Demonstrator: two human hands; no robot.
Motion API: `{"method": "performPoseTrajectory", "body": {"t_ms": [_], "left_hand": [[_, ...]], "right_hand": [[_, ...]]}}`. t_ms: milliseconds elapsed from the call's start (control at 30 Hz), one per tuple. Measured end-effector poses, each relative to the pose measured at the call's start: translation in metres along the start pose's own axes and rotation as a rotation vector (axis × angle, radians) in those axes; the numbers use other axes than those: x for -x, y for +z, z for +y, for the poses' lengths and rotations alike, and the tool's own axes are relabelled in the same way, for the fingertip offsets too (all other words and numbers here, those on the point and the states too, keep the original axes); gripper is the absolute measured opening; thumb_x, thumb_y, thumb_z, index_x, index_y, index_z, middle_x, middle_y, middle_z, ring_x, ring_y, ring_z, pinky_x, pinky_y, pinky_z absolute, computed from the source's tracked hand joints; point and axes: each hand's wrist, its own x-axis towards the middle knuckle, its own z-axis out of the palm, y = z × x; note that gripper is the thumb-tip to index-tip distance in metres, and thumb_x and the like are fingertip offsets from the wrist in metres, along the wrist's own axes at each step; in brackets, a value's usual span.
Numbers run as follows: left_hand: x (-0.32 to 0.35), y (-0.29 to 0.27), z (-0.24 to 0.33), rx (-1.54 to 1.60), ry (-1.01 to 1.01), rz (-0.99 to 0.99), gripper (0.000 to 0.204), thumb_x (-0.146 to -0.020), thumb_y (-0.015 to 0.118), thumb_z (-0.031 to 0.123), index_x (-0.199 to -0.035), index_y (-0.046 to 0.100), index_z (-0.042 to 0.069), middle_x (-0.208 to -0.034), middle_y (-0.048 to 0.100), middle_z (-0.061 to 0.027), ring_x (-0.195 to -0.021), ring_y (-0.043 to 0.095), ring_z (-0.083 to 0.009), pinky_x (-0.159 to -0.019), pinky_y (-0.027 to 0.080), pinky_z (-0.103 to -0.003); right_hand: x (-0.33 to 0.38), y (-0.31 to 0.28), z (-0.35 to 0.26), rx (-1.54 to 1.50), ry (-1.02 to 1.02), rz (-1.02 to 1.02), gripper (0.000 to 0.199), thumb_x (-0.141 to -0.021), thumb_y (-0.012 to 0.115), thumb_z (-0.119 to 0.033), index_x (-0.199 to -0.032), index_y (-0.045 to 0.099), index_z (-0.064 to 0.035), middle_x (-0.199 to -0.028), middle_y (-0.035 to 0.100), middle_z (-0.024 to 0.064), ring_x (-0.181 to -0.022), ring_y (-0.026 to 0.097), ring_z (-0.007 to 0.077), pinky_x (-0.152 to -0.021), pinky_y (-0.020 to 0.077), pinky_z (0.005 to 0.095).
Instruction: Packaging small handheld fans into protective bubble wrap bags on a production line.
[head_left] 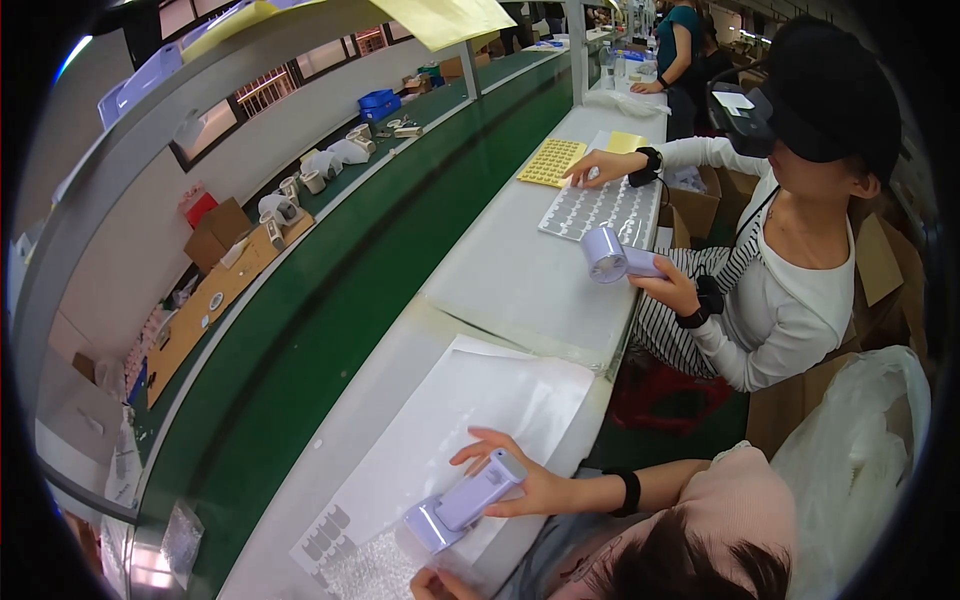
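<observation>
A lavender hair dryer (482, 492), with a short rounded head and a straight handle, is in my right hand (535, 488). Its handle lies across my palm, and my forefinger stretches out beyond it. My left hand (445, 584) is cut off by the lower edge, its visible fingers curled by the dryer's head; what they hold, if anything, I cannot make out. Beneath the dryer, a glossy white sheet (450, 400) covers the bench. Grey stickers (328, 534) sit at the sheet's near left corner, beside crinkled clear plastic (385, 568).
Beside me on the right, a person (790, 240) in a headset holds another lavender dryer (606, 255) and reaches over a grey sticker sheet (598, 208). A yellow sheet (552, 162) lies beyond. Left runs a green conveyor (330, 350). A clear bag (850, 460) stands at lower right.
</observation>
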Motion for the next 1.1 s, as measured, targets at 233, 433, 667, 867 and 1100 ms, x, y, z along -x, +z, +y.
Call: {"method": "performPoseTrajectory", "body": {"t_ms": [233, 433, 667, 867, 1100], "left_hand": [[0.042, -0.033, -0.002, -0.691, 0.130, 0.065, 0.013, -0.086, 0.055, 0.011, -0.091, 0.056, -0.001, -0.075, 0.057, -0.0091, -0.064, 0.052, -0.0147, -0.058, 0.045, -0.026], [0.045, -0.020, 0.003, -0.764, 0.163, 0.137, 0.014, -0.086, 0.055, 0.012, -0.090, 0.057, -0.001, -0.073, 0.057, -0.0110, -0.061, 0.053, -0.0168, -0.056, 0.045, -0.026], [0.046, -0.022, -0.004, -0.772, 0.215, 0.194, 0.016, -0.086, 0.054, 0.013, -0.091, 0.057, -0.002, -0.074, 0.057, -0.0125, -0.062, 0.054, -0.0184, -0.055, 0.045, -0.028], [0.044, -0.025, 0.020, -0.783, 0.208, 0.067, 0.016, -0.087, 0.052, 0.012, -0.091, 0.057, -0.002, -0.075, 0.057, -0.0152, -0.064, 0.056, -0.0236, -0.058, 0.046, -0.031], [0.038, -0.034, 0.039, -1.040, 0.329, -0.024, 0.014, -0.083, 0.051, 0.007, -0.090, 0.056, -0.003, -0.079, 0.057, -0.0194, -0.071, 0.056, -0.0334, -0.066, 0.045, -0.037]], "right_hand": [[0.012, -0.004, -0.017, -0.093, -0.032, 0.103, 0.086, -0.073, 0.071, -0.017, -0.137, 0.014, -0.0076, -0.128, 0.039, 0.0118, -0.106, 0.047, 0.0186, -0.094, 0.0361, 0.0339], [0.011, -0.023, -0.025, 0.266, -0.102, -0.055, 0.071, -0.072, 0.071, -0.016, -0.130, 0.030, -0.0083, -0.124, 0.043, 0.0093, -0.106, 0.047, 0.0200, -0.093, 0.0371, 0.0311], [-0.002, -0.041, -0.036, 0.405, 0.060, -0.216, 0.047, -0.069, 0.073, -0.018, -0.110, 0.053, -0.0055, -0.114, 0.050, 0.0079, -0.107, 0.046, 0.0248, -0.089, 0.0388, 0.0314], [-0.020, -0.066, -0.045, 1.042, -0.153, -0.394, 0.052, -0.065, 0.075, -0.025, -0.108, 0.053, -0.0057, -0.110, 0.050, 0.0064, -0.100, 0.048, 0.0240, -0.084, 0.0386, 0.0320], [-0.026, -0.034, -0.033, 1.161, -0.411, -0.501, 0.057, -0.064, 0.073, -0.029, -0.111, 0.051, -0.0058, -0.102, 0.050, 0.0065, -0.096, 0.049, 0.0216, -0.079, 0.0383, 0.0316]]}}
